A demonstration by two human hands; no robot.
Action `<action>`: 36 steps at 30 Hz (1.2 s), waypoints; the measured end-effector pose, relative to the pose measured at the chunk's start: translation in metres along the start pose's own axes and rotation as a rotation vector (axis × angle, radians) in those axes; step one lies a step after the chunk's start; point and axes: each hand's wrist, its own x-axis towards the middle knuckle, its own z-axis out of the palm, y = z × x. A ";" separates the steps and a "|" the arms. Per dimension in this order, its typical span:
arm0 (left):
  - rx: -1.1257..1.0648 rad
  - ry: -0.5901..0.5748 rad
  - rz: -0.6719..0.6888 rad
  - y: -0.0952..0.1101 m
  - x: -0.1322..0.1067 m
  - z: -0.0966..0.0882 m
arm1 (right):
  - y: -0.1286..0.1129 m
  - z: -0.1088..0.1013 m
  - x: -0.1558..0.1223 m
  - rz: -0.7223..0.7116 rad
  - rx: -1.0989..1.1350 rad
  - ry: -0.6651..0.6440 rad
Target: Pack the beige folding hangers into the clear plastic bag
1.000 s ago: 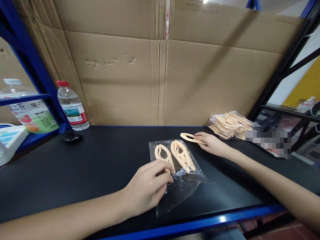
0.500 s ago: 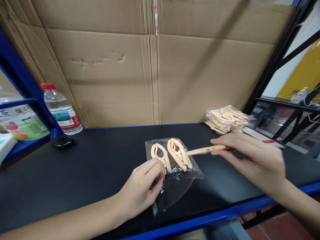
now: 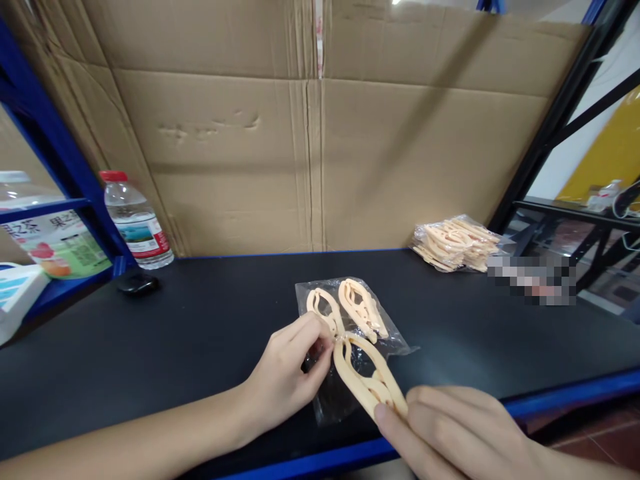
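packing stockroom | blue steel racking (image 3: pixel 55 153) | flattened cardboard (image 3: pixel 310 133) | bagged clip stock (image 3: pixel 457 243)

One head-worn camera is looking forward and down — close over the black shelf (image 3: pixel 150 347), facing the cardboard wall (image 3: pixel 320 147) behind it; both hands are sitting near the lower edge.

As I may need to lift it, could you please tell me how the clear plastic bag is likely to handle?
The clear bag looks thin and crinkled, so probably floppy. It holds only two slim clips, so likely light. Its glossy film may slip.
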 end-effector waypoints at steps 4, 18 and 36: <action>-0.008 0.011 -0.006 0.000 0.000 0.000 | 0.002 0.014 0.001 -0.097 0.049 -0.105; -0.011 0.019 0.052 0.005 0.001 -0.003 | -0.002 0.054 0.021 -0.023 -0.165 -0.163; 0.014 -0.236 0.089 0.023 0.014 -0.041 | 0.083 -0.004 -0.017 0.423 0.656 -0.457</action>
